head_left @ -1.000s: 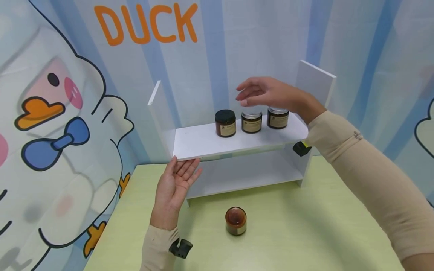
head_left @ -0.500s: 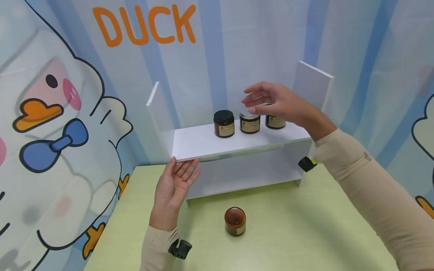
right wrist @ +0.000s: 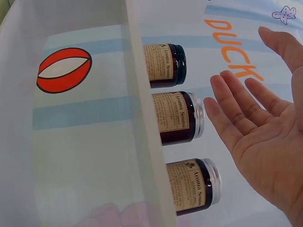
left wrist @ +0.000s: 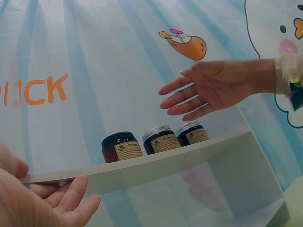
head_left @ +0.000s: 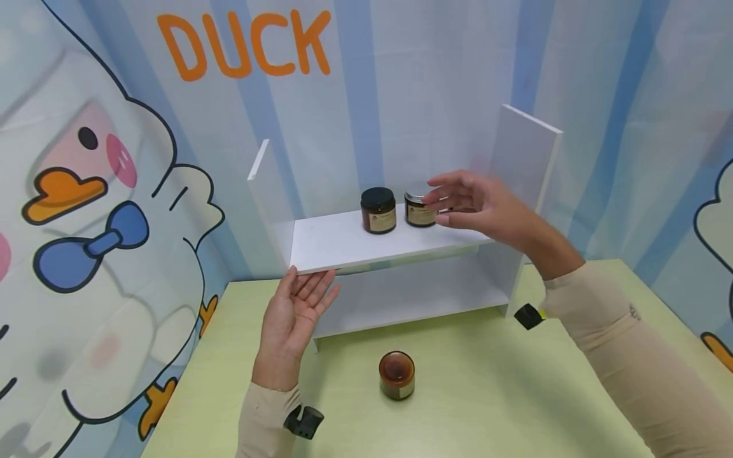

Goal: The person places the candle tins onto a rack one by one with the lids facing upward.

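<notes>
Three dark jars with paper labels stand in a row on the upper board of a white shelf (head_left: 332, 242). The black-lidded jar (head_left: 378, 210) is leftmost; beside it is a silver-lidded jar (head_left: 420, 210). Another silver-lidded jar (right wrist: 193, 186) is hidden behind the hand in the head view. My right hand (head_left: 487, 207) hovers in front of the jars, fingers extended and slightly bent, holding nothing. At the board's left front corner my left hand (head_left: 294, 318) grips the edge, thumb above and fingers beneath. An amber glass jar (head_left: 397, 376) without a lid stands on the table.
The shelf's side panels (head_left: 529, 149) rise above the upper board on both ends. Below is a lower board (head_left: 412, 292). The pale green table (head_left: 469, 388) extends in front, and a printed curtain (head_left: 435, 76) hangs behind.
My right hand has come down and to the right, from above the jars to in front of them, now covering the rightmost jar in the head view. My left hand stays put.
</notes>
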Motion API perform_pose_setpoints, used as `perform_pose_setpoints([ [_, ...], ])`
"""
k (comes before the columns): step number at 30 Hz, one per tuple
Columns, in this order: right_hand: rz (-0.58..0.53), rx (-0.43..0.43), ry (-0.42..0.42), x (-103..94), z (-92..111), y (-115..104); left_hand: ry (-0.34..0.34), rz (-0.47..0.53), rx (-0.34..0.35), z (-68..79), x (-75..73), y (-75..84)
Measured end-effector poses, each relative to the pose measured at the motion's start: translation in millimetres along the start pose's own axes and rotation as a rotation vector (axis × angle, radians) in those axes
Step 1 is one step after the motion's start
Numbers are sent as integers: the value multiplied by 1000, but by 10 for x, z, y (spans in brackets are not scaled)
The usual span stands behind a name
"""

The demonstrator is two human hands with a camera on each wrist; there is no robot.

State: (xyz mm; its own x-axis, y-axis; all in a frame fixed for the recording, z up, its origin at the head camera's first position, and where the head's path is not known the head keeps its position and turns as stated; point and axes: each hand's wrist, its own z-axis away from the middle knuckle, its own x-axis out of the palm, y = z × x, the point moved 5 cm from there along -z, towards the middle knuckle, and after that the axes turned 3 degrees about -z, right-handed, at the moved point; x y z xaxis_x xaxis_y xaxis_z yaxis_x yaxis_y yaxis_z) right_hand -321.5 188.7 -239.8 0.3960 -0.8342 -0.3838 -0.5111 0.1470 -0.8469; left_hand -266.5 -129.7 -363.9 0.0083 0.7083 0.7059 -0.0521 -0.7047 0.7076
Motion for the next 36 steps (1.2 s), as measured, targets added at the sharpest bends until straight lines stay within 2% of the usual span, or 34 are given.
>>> perform_pose_setpoints([
  [9, -7, 22, -14, 124, 292, 107, -7, -3, 6, 2, 6, 0],
  [15, -80, 21, -38, 222, 461, 221, -10, -11, 13, -2, 4, 0],
  [36, -218, 66, -74, 670, 884, 790, 0, 2, -4, 25, 20, 4],
])
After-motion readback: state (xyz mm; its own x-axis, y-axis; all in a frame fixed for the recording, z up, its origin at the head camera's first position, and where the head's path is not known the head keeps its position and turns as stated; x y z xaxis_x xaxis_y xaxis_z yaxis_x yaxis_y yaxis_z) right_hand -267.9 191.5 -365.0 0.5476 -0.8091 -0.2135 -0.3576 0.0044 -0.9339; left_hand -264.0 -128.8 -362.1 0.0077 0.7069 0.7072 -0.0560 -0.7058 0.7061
